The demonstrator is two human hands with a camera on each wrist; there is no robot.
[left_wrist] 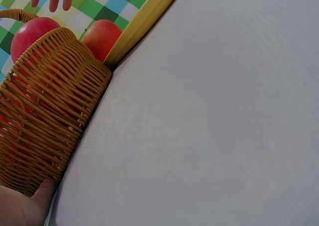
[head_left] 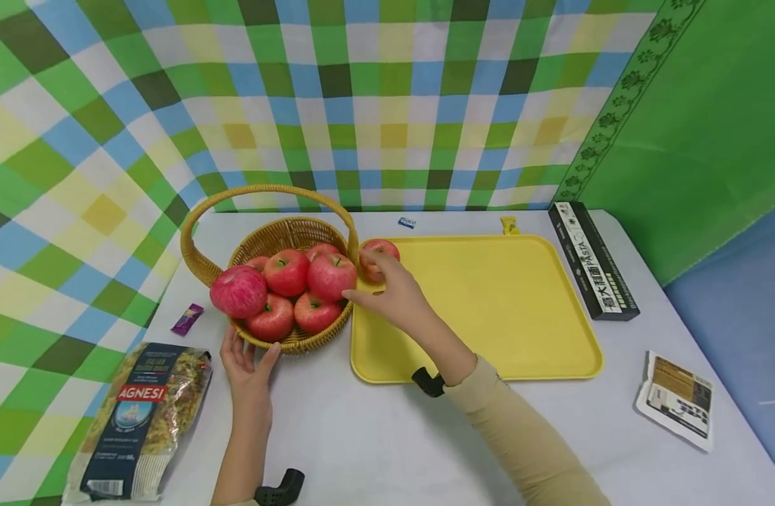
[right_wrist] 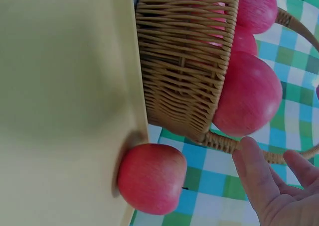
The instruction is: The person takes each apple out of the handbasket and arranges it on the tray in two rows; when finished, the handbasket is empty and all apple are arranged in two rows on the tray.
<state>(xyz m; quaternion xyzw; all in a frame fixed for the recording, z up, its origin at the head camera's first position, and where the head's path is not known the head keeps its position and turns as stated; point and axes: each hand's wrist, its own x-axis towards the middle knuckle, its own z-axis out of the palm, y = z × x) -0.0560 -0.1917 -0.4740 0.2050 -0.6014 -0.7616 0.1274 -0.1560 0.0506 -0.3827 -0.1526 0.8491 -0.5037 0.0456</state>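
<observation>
A wicker basket [head_left: 292, 228] with a tall handle holds several red apples [head_left: 286, 273]. My left hand [head_left: 251, 376] rests against the basket's front left side, thumb and fingers spread; the left wrist view shows the thumb on the wicker. My right hand [head_left: 393, 295] is over the gap between the basket and the yellow tray [head_left: 488, 309], fingers extended and holding nothing. One apple [right_wrist: 152, 178] sits on the tray's near-basket corner, partly covered by the right fingers in the head view. Another apple [head_left: 332, 276] lies at the basket's right rim, close to the right thumb.
An AGNESI pasta bag [head_left: 140, 422] lies front left, with a purple wrapped candy [head_left: 187, 319] above it. Blue [head_left: 407, 223] and yellow [head_left: 509, 225] wrapped candies lie behind the tray. A black pasta box [head_left: 594, 261] and a white-brown pouch [head_left: 674, 399] are at the right.
</observation>
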